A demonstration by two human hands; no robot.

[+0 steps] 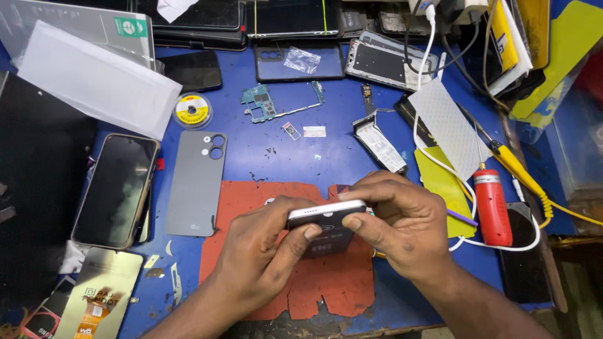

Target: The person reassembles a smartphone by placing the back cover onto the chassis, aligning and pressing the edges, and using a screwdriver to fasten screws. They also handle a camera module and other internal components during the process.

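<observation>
Both my hands grip a smartphone body point(326, 213) held on edge above a worn red mat point(251, 201). My left hand point(260, 257) clasps its left end, thumb pressed on the near face. Over the phone's right end, my right hand point(402, 223) curls with fingers across the top edge and thumb on the dark near face. The phone's pale edge with small ports faces up.
A grey phone back cover point(196, 182) and a dark phone point(114, 188) lie at the left. A circuit board point(267, 103), tape roll point(192, 110), battery point(379, 144), red tool point(492, 207), yellow screwdriver point(518, 169) and white cable point(433, 157) crowd the blue table point(301, 150).
</observation>
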